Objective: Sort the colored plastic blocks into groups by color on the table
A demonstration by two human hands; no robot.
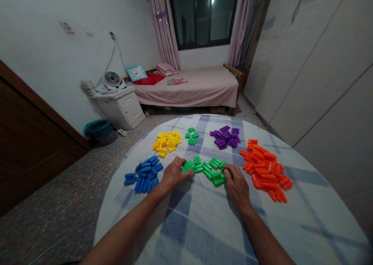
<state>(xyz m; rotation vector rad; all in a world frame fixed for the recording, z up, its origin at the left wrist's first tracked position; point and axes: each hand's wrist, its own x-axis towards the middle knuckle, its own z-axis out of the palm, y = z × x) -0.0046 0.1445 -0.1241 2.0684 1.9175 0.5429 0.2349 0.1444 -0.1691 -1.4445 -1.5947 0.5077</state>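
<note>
Small plastic capsule-shaped pieces lie sorted by colour on a round table (204,226) covered with a blue-checked cloth. My left hand (174,174) rests at the left end of the near green pile (207,169), fingers curled onto green pieces. At the pile's right end my right hand (237,185) has its fingers curled against the green pieces too. Around them lie a blue pile (145,174), a yellow pile (167,141), a small far green pile (191,136), a purple pile (226,136) and an orange pile (265,168).
Beyond the table stands a bed with a pink cover (198,87) under a dark window. A white cabinet (119,106) with a small fan (113,79) is at the left wall, with a teal basin (97,128) on the floor. White wardrobe doors (314,70) fill the right side.
</note>
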